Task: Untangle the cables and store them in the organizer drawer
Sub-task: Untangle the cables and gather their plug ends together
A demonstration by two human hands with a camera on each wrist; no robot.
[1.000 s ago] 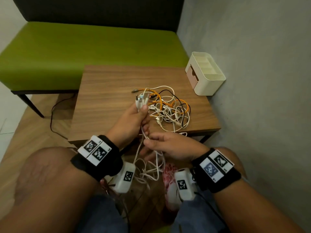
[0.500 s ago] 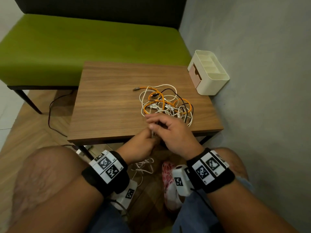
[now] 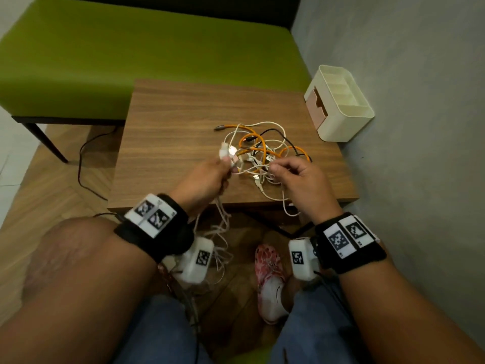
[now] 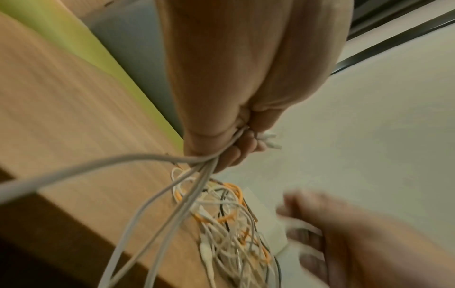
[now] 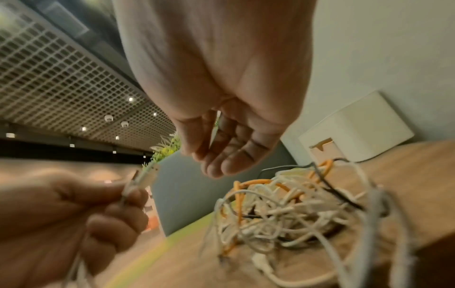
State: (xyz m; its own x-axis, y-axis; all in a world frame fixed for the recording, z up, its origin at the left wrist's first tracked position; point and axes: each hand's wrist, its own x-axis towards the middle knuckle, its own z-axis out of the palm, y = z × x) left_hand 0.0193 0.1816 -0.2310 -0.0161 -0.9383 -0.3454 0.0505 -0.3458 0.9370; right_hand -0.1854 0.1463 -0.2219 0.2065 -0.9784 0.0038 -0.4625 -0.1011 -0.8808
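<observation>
Left hand [image 3: 203, 179] grips white cables [image 4: 157, 194] over wooden table [image 3: 168, 132]; right hand [image 3: 301, 179] loosely curled, empty, tangle [image 3: 265, 151] beneath, grey wall [image 3: 420, 127] right.

Soft, dim indoor light with a warm cast; small ceiling spotlights [image 5: 130, 99] glow in the right wrist view. The head view bends at its edges. Both wrist views are smeared: the right hand [image 4: 349, 233] blurs, cables [image 5: 283, 210] lie out of focus.

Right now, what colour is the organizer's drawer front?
Pale pink drawer front, clearest in the head view.
</observation>
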